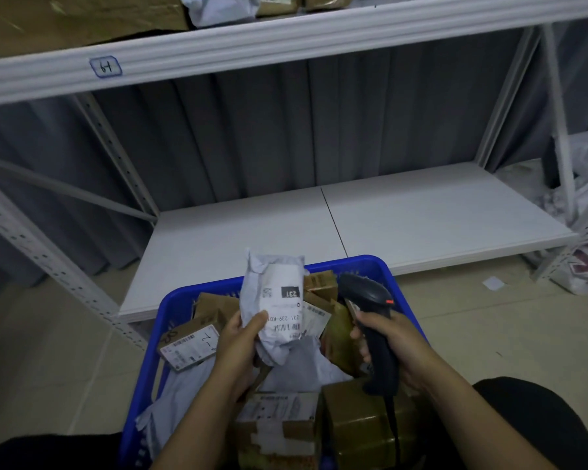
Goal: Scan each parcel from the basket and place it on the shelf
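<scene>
The white label (282, 310) on the grey mailer parcel (272, 273) is showing, upside down to the camera, a black block printed 231 and below it a code starting 231-239-K0, the rest being covered. A blue-outlined tag (105, 66) on the upper shelf beam (286, 39) is bearing a handwritten number looking like 64. The sticker (187, 347) on a cardboard box (180, 329) is carrying pen strokes too unclear to read.

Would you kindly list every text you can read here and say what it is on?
"231": black patch, grey parcel's label.
"231-239-K0", then hidden by the left hand: same label.
"64", handwritten, perhaps upside down: tag on the upper shelf beam.
Other labels in the blue basket: too small to read.
</scene>
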The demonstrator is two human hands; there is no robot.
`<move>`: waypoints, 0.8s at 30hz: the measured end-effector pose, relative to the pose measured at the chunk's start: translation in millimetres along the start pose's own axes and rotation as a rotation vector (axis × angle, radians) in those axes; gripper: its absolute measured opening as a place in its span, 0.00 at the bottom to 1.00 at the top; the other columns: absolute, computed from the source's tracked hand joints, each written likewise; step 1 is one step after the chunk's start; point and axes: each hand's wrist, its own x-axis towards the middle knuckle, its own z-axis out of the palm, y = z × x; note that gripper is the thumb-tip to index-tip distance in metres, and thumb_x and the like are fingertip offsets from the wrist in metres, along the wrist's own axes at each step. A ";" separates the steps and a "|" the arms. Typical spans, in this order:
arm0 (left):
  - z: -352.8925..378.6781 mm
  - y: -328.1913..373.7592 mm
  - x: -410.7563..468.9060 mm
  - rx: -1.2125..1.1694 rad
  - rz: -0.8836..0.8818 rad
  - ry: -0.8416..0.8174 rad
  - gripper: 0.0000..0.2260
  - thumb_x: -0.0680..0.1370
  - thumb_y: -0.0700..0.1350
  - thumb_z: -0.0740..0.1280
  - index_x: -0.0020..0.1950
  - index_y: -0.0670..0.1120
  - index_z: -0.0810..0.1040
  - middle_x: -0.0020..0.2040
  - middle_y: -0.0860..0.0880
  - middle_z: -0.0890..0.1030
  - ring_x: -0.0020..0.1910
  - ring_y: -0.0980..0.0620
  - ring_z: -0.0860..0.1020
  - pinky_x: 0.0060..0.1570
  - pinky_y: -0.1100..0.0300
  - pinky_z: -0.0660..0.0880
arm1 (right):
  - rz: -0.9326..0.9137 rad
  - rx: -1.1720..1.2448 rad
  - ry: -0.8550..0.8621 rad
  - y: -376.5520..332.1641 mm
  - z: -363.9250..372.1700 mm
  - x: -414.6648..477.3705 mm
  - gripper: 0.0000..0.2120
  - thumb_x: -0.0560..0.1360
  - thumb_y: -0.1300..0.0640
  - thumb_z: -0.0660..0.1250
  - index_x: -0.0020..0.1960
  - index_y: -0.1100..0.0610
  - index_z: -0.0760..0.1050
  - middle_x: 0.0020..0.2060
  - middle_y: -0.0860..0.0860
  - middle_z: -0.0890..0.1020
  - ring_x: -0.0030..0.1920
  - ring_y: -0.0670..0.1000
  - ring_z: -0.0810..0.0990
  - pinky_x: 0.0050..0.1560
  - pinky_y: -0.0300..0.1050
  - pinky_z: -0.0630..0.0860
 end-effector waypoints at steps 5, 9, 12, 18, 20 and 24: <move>-17.7 1.8 7.2 -0.039 0.005 0.049 0.20 0.76 0.39 0.69 0.68 0.48 0.72 0.59 0.46 0.81 0.55 0.45 0.81 0.54 0.44 0.79 | 0.019 -0.144 -0.090 1.7 3.1 -2.1 0.07 0.77 0.58 0.67 0.50 0.63 0.76 0.36 0.58 0.81 0.28 0.52 0.76 0.30 0.44 0.74; -23.0 7.1 11.9 -0.051 0.032 0.050 0.27 0.75 0.34 0.69 0.72 0.49 0.67 0.62 0.47 0.77 0.58 0.44 0.79 0.56 0.41 0.77 | 0.042 -0.268 -0.167 0.9 6.4 -5.4 0.07 0.77 0.58 0.67 0.50 0.62 0.76 0.37 0.57 0.81 0.28 0.51 0.77 0.30 0.43 0.76; -26.4 9.4 14.9 0.011 0.067 0.059 0.29 0.74 0.33 0.70 0.71 0.52 0.68 0.63 0.47 0.77 0.59 0.44 0.78 0.57 0.40 0.76 | 0.057 -0.358 -0.190 2.5 6.8 -7.2 0.07 0.77 0.57 0.68 0.52 0.60 0.75 0.36 0.56 0.81 0.28 0.51 0.78 0.31 0.43 0.76; -31.2 12.2 16.1 0.101 0.143 0.071 0.27 0.74 0.34 0.70 0.69 0.50 0.69 0.62 0.47 0.78 0.57 0.46 0.79 0.54 0.43 0.79 | 0.081 -0.462 -0.219 8.5 3.4 -7.5 0.11 0.77 0.54 0.69 0.53 0.61 0.76 0.36 0.56 0.82 0.30 0.51 0.78 0.34 0.43 0.77; -32.6 11.5 16.0 0.136 0.156 0.074 0.26 0.73 0.35 0.70 0.68 0.51 0.69 0.63 0.47 0.77 0.58 0.46 0.79 0.54 0.43 0.79 | 0.076 -0.488 -0.242 8.4 2.3 -7.7 0.11 0.77 0.53 0.68 0.52 0.61 0.76 0.36 0.56 0.81 0.30 0.51 0.78 0.35 0.43 0.77; -33.6 10.0 14.3 0.155 0.173 0.064 0.27 0.74 0.35 0.70 0.70 0.50 0.68 0.63 0.48 0.77 0.58 0.47 0.79 0.49 0.48 0.80 | 0.079 -0.483 -0.243 9.8 2.0 -7.0 0.12 0.77 0.52 0.68 0.53 0.60 0.76 0.37 0.55 0.82 0.30 0.50 0.78 0.36 0.43 0.77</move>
